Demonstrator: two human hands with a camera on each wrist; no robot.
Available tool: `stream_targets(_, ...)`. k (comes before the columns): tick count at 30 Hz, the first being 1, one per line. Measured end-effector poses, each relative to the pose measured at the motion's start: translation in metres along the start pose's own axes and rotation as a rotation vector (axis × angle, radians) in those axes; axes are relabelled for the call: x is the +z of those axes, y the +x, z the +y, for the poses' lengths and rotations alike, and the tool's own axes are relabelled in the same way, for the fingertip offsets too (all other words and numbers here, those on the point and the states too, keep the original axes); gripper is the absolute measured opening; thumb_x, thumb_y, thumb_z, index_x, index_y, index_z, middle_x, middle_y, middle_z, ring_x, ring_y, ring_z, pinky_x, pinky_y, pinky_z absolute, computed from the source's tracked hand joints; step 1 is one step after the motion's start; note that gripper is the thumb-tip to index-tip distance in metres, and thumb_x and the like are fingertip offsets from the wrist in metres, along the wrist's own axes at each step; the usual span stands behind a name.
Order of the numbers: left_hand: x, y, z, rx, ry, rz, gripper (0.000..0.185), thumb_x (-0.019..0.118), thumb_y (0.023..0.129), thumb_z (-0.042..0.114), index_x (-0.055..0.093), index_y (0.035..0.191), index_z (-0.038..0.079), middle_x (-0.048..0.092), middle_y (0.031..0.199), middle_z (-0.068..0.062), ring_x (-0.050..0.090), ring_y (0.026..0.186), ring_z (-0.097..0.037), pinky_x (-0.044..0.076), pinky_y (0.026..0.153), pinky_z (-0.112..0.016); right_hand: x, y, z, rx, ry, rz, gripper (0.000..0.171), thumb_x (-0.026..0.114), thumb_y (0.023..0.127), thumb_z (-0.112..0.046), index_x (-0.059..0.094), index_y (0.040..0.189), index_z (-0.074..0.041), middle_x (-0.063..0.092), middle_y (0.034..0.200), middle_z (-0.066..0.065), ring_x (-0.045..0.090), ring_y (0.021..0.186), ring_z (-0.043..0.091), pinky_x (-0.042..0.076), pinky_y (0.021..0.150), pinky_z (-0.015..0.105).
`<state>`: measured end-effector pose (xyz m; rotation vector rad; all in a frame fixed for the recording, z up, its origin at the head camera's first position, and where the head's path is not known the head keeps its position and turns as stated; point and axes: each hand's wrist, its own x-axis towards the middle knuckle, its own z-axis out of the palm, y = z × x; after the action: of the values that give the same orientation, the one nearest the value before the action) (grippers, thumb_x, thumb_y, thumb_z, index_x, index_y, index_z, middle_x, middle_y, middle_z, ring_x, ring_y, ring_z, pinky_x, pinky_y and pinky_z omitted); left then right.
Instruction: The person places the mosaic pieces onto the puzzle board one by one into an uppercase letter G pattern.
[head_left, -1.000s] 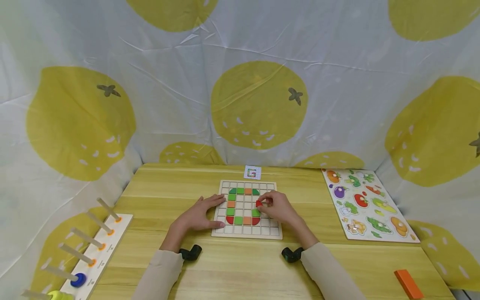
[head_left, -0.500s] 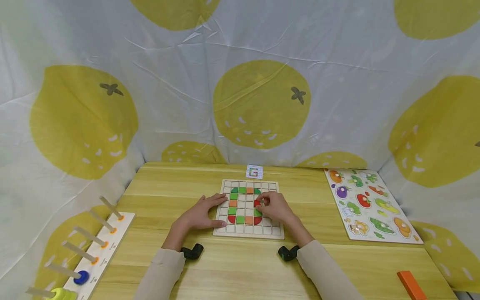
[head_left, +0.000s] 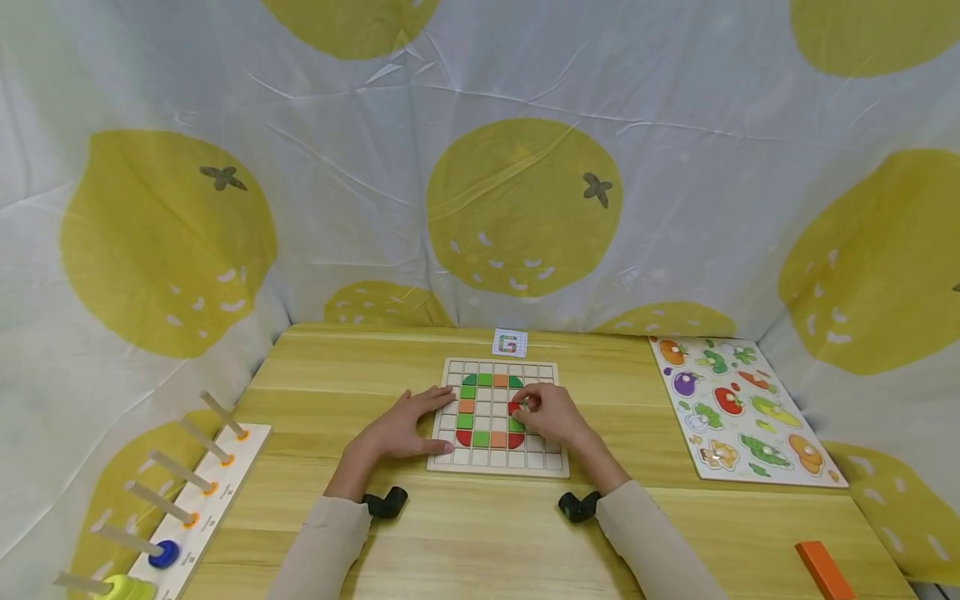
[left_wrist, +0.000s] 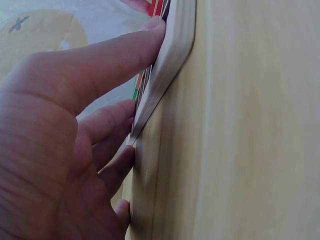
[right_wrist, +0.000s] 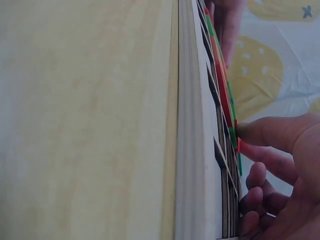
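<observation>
A wooden grid board [head_left: 543,462] lies mid-table, with green, orange and red tiles forming a G shape. My left hand [head_left: 420,421] lies flat with straight fingers against the board's left edge [left_wrist: 170,65]; its thumb is at the near corner. My right hand [head_left: 528,406] pinches a small red tile [head_left: 514,407] and holds it down on the grid's right side, just above a green tile. In the right wrist view, the fingers [right_wrist: 270,135] press the red tile [right_wrist: 240,146] against the board's top [right_wrist: 195,125].
A small card showing a G [head_left: 509,342] lies behind the board. A fruit puzzle board [head_left: 738,408] sits at the right and an orange block [head_left: 823,567] at the near right. A white peg rack [head_left: 191,508] with a blue ring [head_left: 163,552] stands near left. Patterned cloth walls surround the table.
My right hand has brought the red tile slightly left and down onto the grid. The left hand has stayed on the board's edge.
</observation>
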<state>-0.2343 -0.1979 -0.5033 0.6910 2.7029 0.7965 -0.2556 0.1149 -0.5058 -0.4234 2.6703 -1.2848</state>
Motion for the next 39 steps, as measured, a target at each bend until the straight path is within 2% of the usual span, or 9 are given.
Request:
stream_targets(7, 0.001, 0.000, -0.001, 0.007, -0.007, 0.005, 0.090, 0.078, 0.085, 0.056, 0.042, 0.160, 0.021, 0.033, 0.169, -0.004, 0.027, 0.158, -0.032, 0.007, 0.130, -0.059, 0.000, 0.000, -0.002, -0.009, -0.015, 0.018, 0.011, 0.075, 0.092, -0.014, 0.077, 0.102, -0.010, 0.054, 0.073, 0.001, 0.044, 0.064, 0.014, 0.037, 0.062, 0.028)
stream_targets(14, 0.001, 0.001, -0.001, -0.001, -0.006, 0.000, 0.090, 0.078, 0.085, 0.057, 0.042, 0.159, 0.023, 0.032, 0.169, -0.002, 0.026, 0.158, -0.030, 0.006, 0.131, -0.057, 0.003, 0.002, -0.002, -0.005, -0.031, 0.028, 0.013, 0.077, 0.092, -0.021, 0.078, 0.102, -0.013, 0.053, 0.072, 0.000, 0.044, 0.064, 0.015, 0.035, 0.062, 0.029)
stream_targets(22, 0.001, 0.000, -0.001, 0.003, -0.011, 0.005, 0.091, 0.078, 0.084, 0.058, 0.041, 0.160, 0.023, 0.032, 0.169, -0.003, 0.026, 0.158, -0.030, 0.006, 0.131, -0.058, 0.004, 0.002, -0.001, 0.000, -0.052, 0.040, 0.010, 0.078, 0.091, -0.020, 0.078, 0.098, -0.014, 0.053, 0.069, 0.000, 0.043, 0.062, 0.014, 0.036, 0.060, 0.028)
stream_targets(31, 0.001, 0.000, 0.002, 0.001, -0.017, -0.004, 0.091, 0.078, 0.085, 0.057, 0.041, 0.160, 0.022, 0.032, 0.169, -0.003, 0.025, 0.158, -0.030, 0.005, 0.131, -0.058, -0.006, -0.007, 0.003, 0.025, 0.007, 0.041, 0.011, 0.076, 0.093, -0.019, 0.077, 0.102, -0.013, 0.055, 0.077, 0.002, 0.048, 0.072, 0.016, 0.039, 0.064, 0.029)
stream_targets(36, 0.001, -0.001, 0.001, 0.005, -0.022, 0.003, 0.090, 0.079, 0.085, 0.054, 0.041, 0.160, 0.021, 0.032, 0.169, -0.004, 0.026, 0.158, -0.032, 0.006, 0.130, -0.058, -0.016, -0.013, 0.007, 0.009, -0.037, 0.008, 0.011, 0.073, 0.095, -0.018, 0.077, 0.105, -0.016, 0.056, 0.082, 0.001, 0.050, 0.074, 0.015, 0.041, 0.063, 0.025)
stream_targets(39, 0.001, 0.000, 0.001, 0.012, -0.024, 0.006, 0.090, 0.080, 0.085, 0.052, 0.041, 0.160, 0.020, 0.032, 0.169, -0.005, 0.026, 0.158, -0.032, 0.006, 0.130, -0.059, -0.017, -0.014, 0.008, -0.030, -0.080, -0.037, 0.015, 0.072, 0.096, -0.017, 0.077, 0.108, -0.012, 0.055, 0.081, 0.001, 0.049, 0.072, 0.015, 0.040, 0.063, 0.026)
